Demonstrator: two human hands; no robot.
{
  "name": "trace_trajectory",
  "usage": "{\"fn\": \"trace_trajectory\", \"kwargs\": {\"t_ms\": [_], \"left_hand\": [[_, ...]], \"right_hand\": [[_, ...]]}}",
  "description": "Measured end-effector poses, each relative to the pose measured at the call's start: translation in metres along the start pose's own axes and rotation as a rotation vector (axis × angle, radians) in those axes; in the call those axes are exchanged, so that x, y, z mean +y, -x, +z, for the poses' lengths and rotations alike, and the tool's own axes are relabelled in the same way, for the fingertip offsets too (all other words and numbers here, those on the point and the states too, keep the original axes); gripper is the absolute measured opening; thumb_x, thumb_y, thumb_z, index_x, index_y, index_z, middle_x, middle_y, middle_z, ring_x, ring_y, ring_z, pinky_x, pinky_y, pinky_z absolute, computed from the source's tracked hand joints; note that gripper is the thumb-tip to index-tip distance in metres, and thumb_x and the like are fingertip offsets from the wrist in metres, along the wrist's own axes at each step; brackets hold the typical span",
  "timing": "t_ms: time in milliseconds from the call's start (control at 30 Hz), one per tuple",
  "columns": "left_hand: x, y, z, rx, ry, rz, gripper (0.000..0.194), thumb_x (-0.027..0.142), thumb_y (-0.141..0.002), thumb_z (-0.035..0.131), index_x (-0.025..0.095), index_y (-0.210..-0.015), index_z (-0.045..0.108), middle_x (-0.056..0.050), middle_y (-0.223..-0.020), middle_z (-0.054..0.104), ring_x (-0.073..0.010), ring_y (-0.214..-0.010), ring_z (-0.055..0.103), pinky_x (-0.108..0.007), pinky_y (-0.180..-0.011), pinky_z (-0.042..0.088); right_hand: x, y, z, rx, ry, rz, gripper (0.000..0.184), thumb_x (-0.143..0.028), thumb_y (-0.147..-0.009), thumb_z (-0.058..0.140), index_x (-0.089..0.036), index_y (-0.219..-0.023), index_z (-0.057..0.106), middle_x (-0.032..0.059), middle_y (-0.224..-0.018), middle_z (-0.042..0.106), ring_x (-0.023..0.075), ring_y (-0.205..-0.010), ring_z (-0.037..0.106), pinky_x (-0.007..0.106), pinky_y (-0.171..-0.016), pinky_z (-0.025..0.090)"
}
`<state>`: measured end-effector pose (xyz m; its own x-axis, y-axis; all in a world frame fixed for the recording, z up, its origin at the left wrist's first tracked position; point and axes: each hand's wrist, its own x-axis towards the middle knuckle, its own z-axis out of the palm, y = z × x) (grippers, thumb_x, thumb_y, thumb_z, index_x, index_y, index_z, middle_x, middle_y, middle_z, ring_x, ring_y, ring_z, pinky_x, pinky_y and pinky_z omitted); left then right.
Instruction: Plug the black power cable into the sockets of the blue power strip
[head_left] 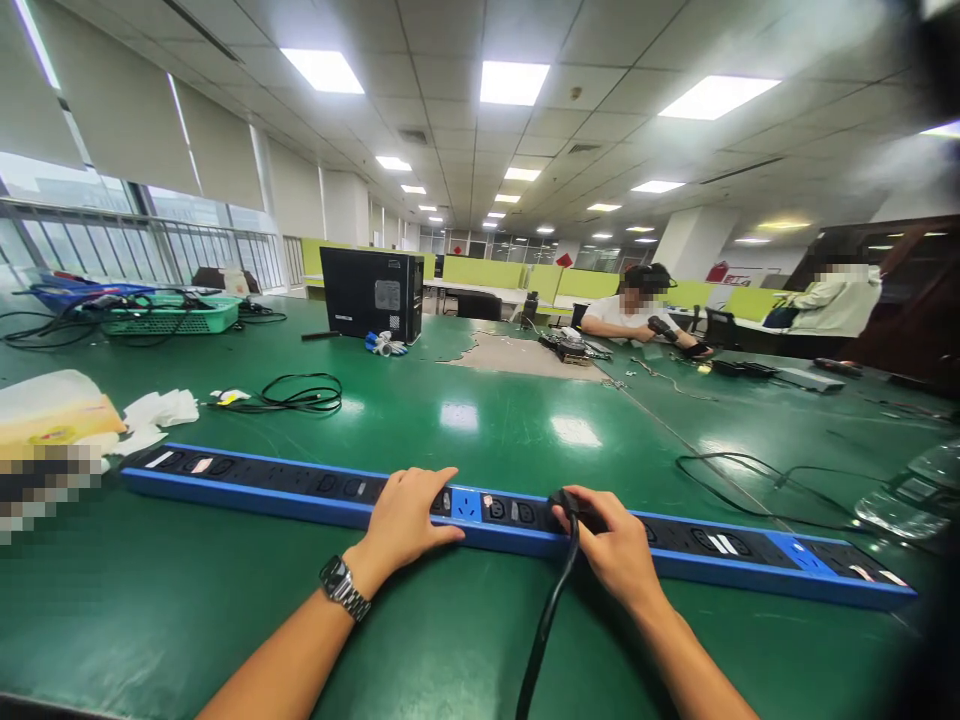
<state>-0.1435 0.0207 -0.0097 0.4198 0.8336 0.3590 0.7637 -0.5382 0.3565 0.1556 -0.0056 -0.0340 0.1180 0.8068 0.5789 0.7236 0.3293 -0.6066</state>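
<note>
A long blue and black power strip (300, 486) lies across the green table in front of me, its sockets facing up. My left hand (409, 515) grips it left of the middle, fingers over the far edge and thumb along the near side. A wristwatch is on that wrist. Between the fingers of my right hand (611, 535) is a black plug (564, 502) at the strip's sockets. I cannot tell how far the plug is in. Its thick black cord (550, 610) runs down toward me and out of view.
A coiled black cable (307, 393) and crumpled tissues (160, 410) lie at left, beyond the strip. Farther back are a green basket (180, 315) and a black computer case (373, 293). At right is a clear plastic bottle (911, 490). A person (637, 310) sits across the table.
</note>
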Motion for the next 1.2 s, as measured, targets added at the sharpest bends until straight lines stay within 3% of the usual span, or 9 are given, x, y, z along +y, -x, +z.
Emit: {"fn": "trace_trajectory", "kwargs": {"t_ms": [300, 467, 633, 767, 900, 1200], "left_hand": [[-0.003, 0.0, 0.001, 0.015, 0.0, 0.044, 0.071, 0.04, -0.07, 0.083, 0.024, -0.132, 0.052, -0.007, -0.123, 0.066, -0.0283, -0.112, 0.057, -0.045, -0.1, 0.04], [-0.001, -0.001, 0.002, 0.042, 0.03, 0.049, 0.067, 0.037, -0.069, 0.083, 0.024, -0.128, 0.055, -0.008, -0.121, 0.066, -0.0297, -0.112, 0.057, -0.047, -0.099, 0.041], [0.029, -0.008, 0.015, 0.149, 0.215, 0.131, 0.043, 0.029, -0.076, 0.077, 0.02, -0.116, 0.062, -0.007, -0.115, 0.068, -0.0267, -0.108, 0.057, -0.043, -0.095, 0.044], [0.063, -0.015, 0.033, 0.104, 0.277, 0.217, 0.039, 0.026, -0.078, 0.074, 0.02, -0.115, 0.062, -0.006, -0.112, 0.069, -0.0256, -0.104, 0.058, -0.042, -0.093, 0.045], [0.088, -0.026, 0.046, 0.044, 0.265, 0.256, 0.043, 0.025, -0.08, 0.07, 0.023, -0.121, 0.059, -0.005, -0.113, 0.068, -0.0251, -0.104, 0.057, -0.041, -0.093, 0.045], [0.11, -0.04, 0.066, 0.034, 0.153, 0.255, 0.037, 0.021, -0.085, 0.061, 0.026, -0.122, 0.057, -0.002, -0.112, 0.069, -0.0239, -0.104, 0.057, -0.042, -0.093, 0.043]], "right_hand": [[-0.002, -0.004, -0.015, -0.184, 0.05, -0.076, 0.033, -0.051, -0.082, 0.062, -0.024, -0.1, 0.068, 0.0053, -0.09, 0.071, 0.0215, -0.083, 0.065, 0.034, -0.075, 0.052], [0.002, -0.004, -0.019, -0.224, 0.045, -0.157, 0.03, -0.046, -0.085, 0.06, -0.024, -0.104, 0.067, 0.0058, -0.091, 0.072, 0.0215, -0.085, 0.064, 0.034, -0.077, 0.052], [0.003, -0.004, -0.02, -0.205, 0.085, -0.237, 0.028, -0.044, -0.086, 0.06, -0.024, -0.105, 0.067, 0.006, -0.09, 0.073, 0.0218, -0.083, 0.064, 0.035, -0.075, 0.051], [0.0, -0.001, -0.017, -0.197, 0.115, -0.292, 0.027, -0.04, -0.087, 0.058, -0.025, -0.108, 0.066, 0.0069, -0.1, 0.072, 0.0229, -0.091, 0.064, 0.038, -0.08, 0.05], [0.001, 0.002, -0.013, -0.212, 0.103, -0.247, 0.029, -0.039, -0.087, 0.057, -0.024, -0.11, 0.066, 0.0072, -0.1, 0.073, 0.0226, -0.09, 0.064, 0.039, -0.08, 0.051], [0.014, 0.012, -0.019, -0.292, 0.301, -0.149, 0.05, -0.033, -0.074, 0.063, -0.025, -0.123, 0.063, 0.0092, -0.13, 0.062, 0.0298, -0.118, 0.054, 0.052, -0.101, 0.041]]}}
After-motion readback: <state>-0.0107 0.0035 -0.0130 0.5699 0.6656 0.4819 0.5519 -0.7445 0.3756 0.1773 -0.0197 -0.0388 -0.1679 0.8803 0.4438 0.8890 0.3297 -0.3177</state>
